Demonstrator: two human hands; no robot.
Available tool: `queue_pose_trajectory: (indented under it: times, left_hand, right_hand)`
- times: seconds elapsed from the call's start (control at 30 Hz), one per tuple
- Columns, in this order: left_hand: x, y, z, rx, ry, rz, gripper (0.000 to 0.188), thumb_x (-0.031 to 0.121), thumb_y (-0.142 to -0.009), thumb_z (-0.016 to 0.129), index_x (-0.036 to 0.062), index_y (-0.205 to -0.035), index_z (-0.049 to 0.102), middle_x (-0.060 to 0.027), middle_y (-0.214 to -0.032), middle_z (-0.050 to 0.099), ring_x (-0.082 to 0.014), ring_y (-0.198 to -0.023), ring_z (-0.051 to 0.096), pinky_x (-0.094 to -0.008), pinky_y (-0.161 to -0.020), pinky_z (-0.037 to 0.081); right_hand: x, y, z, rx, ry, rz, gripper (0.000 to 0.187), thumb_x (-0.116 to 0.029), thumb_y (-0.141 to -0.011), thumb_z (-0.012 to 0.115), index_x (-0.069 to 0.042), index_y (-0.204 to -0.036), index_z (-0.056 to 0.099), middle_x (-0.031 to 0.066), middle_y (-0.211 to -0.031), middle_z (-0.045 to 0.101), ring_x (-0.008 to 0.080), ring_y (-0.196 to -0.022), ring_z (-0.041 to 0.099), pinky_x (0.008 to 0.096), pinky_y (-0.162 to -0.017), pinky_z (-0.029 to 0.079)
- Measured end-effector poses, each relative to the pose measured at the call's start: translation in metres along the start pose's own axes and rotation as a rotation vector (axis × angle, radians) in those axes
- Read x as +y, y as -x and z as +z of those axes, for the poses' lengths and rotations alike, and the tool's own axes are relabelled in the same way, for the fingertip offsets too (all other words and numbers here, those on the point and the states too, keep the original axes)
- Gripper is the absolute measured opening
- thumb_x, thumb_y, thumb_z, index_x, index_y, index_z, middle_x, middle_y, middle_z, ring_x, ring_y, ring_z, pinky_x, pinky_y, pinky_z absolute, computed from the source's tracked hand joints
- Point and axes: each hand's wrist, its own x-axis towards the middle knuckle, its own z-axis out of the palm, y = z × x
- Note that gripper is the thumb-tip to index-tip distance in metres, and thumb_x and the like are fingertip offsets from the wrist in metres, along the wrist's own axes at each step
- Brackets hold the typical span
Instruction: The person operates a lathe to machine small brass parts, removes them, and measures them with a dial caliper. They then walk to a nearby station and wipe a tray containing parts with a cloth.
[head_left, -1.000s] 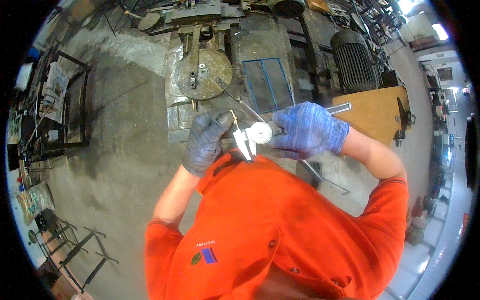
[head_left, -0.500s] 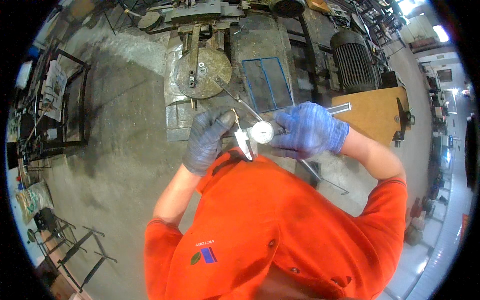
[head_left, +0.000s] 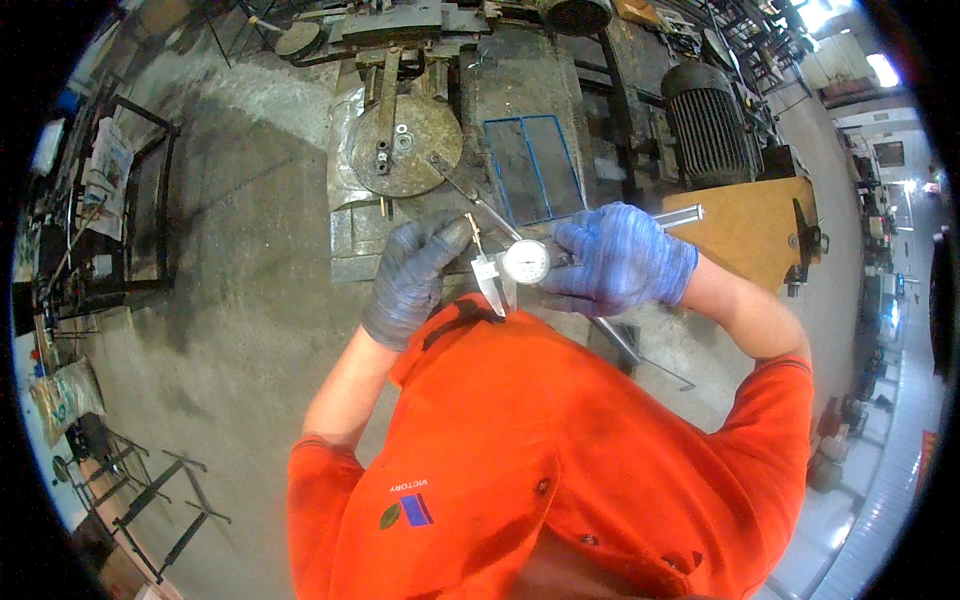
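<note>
the grey concrete workshop floor (head_left: 230, 300) fills most of the view, and on it stands a heavy, grimy grey metal machine (head_left: 520, 90) with a round rusty faceplate disc (head_left: 404, 145), a ribbed dark electric motor (head_left: 708, 125) to its right and a flat orange-brown wooden board (head_left: 755, 225) just beside that. below them, the person in a bright orange work shirt (head_left: 530, 450) has both forearms raised in front of the chest. the right hand (head_left: 620, 258), in a blue knitted glove, is wrapped firmly around the beam of a steel dial caliper with a round white face (head_left: 525, 262), its fingers curled tight on the tool with the thumb near the dial. the left hand (head_left: 412, 278), in a dark grey glove, has its fingers pinched narrow around a small slim brass-coloured metal piece (head_left: 471, 228), held upright at the caliper's pointed measuring tips, touching or all but touching them; whether the tips already clamp it cannot be told. the caliper sits between the two hands, close above the chest and well apart from the machine. the step in hand looks like taking a measurement of the small piece. the next move would seem to call for closing the caliper squarely on the piece with a light thumb and keeping both hands steady so the dial can be read.
</note>
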Motion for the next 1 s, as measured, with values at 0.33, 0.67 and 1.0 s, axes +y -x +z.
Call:
queue_pose_trajectory:
  times: [0.33, 0.67, 1.0]
  left_hand:
    - [-0.005, -0.003, -0.007, -0.035, 0.043, -0.02, 0.03, 0.021, -0.086, 0.058, 0.0, -0.107, 0.059, -0.0061, -0.096, 0.064, -0.0132, -0.088, 0.06, -0.0264, -0.08, 0.047]
    - [0.004, -0.006, -0.009, -0.038, -0.031, 0.02, 0.033, 0.021, -0.086, 0.058, -0.004, -0.108, 0.058, -0.0099, -0.089, 0.065, -0.0159, -0.079, 0.061, -0.0288, -0.076, 0.048]
    - [0.011, 0.002, -0.008, 0.026, -0.565, 0.168, 0.029, 0.015, -0.085, 0.059, -0.0014, -0.109, 0.06, -0.0086, -0.089, 0.066, -0.0116, -0.078, 0.061, -0.0245, -0.068, 0.05]
  right_hand:
    - [0.004, 0.0, 0.003, -0.011, -0.014, 0.0, 0.025, -0.041, -0.077, 0.056, -0.018, -0.085, 0.063, 0.0136, -0.077, 0.053, 0.0301, -0.063, 0.056, 0.0414, -0.048, 0.044]
    - [-0.004, 0.002, 0.003, -0.026, -0.208, -0.072, 0.033, -0.042, -0.072, 0.064, -0.019, -0.096, 0.063, 0.0112, -0.077, 0.051, 0.0291, -0.065, 0.056, 0.0408, -0.051, 0.044]
    - [-0.013, 0.01, -0.011, 0.049, -0.316, 0.045, 0.031, -0.036, -0.072, 0.067, -0.021, -0.099, 0.066, 0.011, -0.097, 0.059, 0.0296, -0.072, 0.061, 0.037, -0.056, 0.048]
